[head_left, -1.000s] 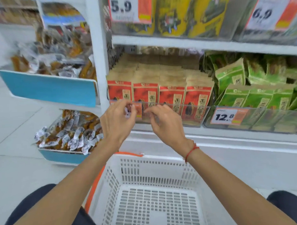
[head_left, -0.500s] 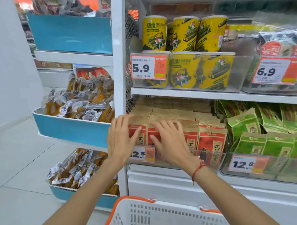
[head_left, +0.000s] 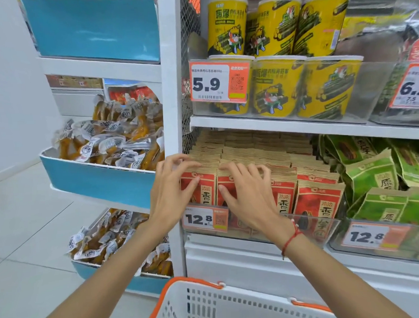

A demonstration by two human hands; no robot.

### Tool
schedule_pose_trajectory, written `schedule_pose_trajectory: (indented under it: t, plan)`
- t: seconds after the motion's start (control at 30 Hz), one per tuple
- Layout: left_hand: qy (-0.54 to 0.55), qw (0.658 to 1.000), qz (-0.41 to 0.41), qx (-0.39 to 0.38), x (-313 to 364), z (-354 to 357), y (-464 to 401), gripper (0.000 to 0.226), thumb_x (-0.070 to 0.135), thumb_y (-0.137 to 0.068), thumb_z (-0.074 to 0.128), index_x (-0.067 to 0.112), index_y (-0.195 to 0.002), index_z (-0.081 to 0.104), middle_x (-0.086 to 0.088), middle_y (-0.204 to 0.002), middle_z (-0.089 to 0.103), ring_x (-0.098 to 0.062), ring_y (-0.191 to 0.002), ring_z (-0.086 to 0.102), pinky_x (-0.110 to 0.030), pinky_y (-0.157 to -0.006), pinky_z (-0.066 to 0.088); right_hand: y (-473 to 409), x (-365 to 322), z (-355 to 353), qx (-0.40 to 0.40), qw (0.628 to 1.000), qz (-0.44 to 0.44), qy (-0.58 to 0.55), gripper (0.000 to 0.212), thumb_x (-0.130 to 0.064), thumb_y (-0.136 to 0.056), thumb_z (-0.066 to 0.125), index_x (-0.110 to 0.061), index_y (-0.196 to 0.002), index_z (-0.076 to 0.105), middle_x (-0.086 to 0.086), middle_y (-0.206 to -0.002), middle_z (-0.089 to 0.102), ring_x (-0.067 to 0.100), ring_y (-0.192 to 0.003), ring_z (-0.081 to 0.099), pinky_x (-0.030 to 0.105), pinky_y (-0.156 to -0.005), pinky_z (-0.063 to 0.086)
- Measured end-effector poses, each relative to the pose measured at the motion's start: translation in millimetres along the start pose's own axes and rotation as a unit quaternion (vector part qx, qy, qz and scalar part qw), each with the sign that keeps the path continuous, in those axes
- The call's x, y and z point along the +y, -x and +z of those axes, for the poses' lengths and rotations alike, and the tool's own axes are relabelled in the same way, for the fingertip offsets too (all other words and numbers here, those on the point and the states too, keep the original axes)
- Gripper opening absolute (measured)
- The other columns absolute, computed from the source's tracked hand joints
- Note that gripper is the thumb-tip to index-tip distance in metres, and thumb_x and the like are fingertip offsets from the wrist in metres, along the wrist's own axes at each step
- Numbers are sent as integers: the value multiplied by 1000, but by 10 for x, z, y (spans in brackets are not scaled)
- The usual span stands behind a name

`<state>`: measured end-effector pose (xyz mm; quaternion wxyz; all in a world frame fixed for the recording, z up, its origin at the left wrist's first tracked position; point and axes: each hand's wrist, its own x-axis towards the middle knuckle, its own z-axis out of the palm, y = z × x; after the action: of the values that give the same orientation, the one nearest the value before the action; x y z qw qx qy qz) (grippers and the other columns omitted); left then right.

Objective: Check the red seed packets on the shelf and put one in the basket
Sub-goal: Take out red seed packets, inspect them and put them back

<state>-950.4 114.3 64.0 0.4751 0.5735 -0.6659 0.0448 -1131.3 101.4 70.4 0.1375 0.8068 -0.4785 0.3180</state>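
Your left hand [head_left: 171, 191] lies on the front red seed packet [head_left: 201, 186] at the left end of the row: its fingers are curled over the packet's brown top edge and the thumb presses the red face, so that grip pinches the packet's top. Your right hand [head_left: 249, 195] rests on the next packet [head_left: 225, 189] at 3 o'clock of the first, fingers spread and hooked over the tops of the row, thumb flat on the red front; whether this grip truly pinches a packet or only rests on it, you cannot tell. A red string bracelet [head_left: 290, 239] circles your right wrist.

The red seed packets stand upright in rows in a clear bin [head_left: 326, 228] on the lower shelf [head_left: 255, 253], more of them [head_left: 322, 202] at 3 o'clock of your right hand. An orange price tag reading 12.8 [head_left: 205, 218] hangs on the bin front, just at 6 o'clock of your left hand's thumb. Green packets [head_left: 378, 192] fill the neighbouring bin further toward 3 o'clock.

At 12 o'clock, on the shelf above, stand yellow tubs [head_left: 277, 86] stacked in two layers, with a 5.9 tag [head_left: 218, 82]. At 9 o'clock, blue trays [head_left: 96, 178] hold wrapped snacks [head_left: 111, 141]. At 6 o'clock, the white basket [head_left: 234, 304] with its orange handle sits below your forearms, well apart from the packets.
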Motion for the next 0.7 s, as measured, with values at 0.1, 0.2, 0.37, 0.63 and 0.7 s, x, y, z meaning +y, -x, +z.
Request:
schedule_pose_trajectory:
  t: [0.1,0.2,0.37,0.63,0.7]
  plan:
    - [18,999,-28,-7,-16,-83,-11,46,18,-85,70,33,-125,53,16,-118,47,-7,-108,47,-33,-76,51,-38,-67,-17,21,1000,13,4,26,-41,-92,50,-30,-115,54,-13,-105,62,15,-100,53,39,-101,21]
    - [64,996,-61,-28,-41,-147,2,45,19,-86,68,30,-126,52,19,-115,54,-5,-102,54,-38,-80,54,-88,-196,-44,55,998,15,-31,26,-33,-88,44,-23,-107,58,-9,-98,62,16,-95,54,39,-100,28]
    - [103,988,-85,-71,-83,-283,28,34,19,-89,66,30,-121,60,13,-108,68,-4,-104,61,-37,-86,55,-163,-398,-112,-56,993,81,-67,38,-40,-94,50,-23,-127,52,-7,-121,59,15,-115,48,36,-102,26]
    - [197,971,-114,-75,-8,-389,-131,21,15,-90,65,27,-107,63,11,-96,67,0,-93,61,-36,-92,53,-304,-382,-237,-67,979,101,-165,5,-33,-93,59,-30,-93,62,-13,-94,67,14,-99,58,34,-93,32]
    - [234,963,-110,-72,35,-413,-151,25,18,-91,64,20,-117,60,7,-103,67,-2,-97,60,-24,-89,52,-366,-377,-303,-35,957,117,-264,7,-31,-92,61,-30,-85,60,-15,-81,65,8,-82,60,35,-84,46]
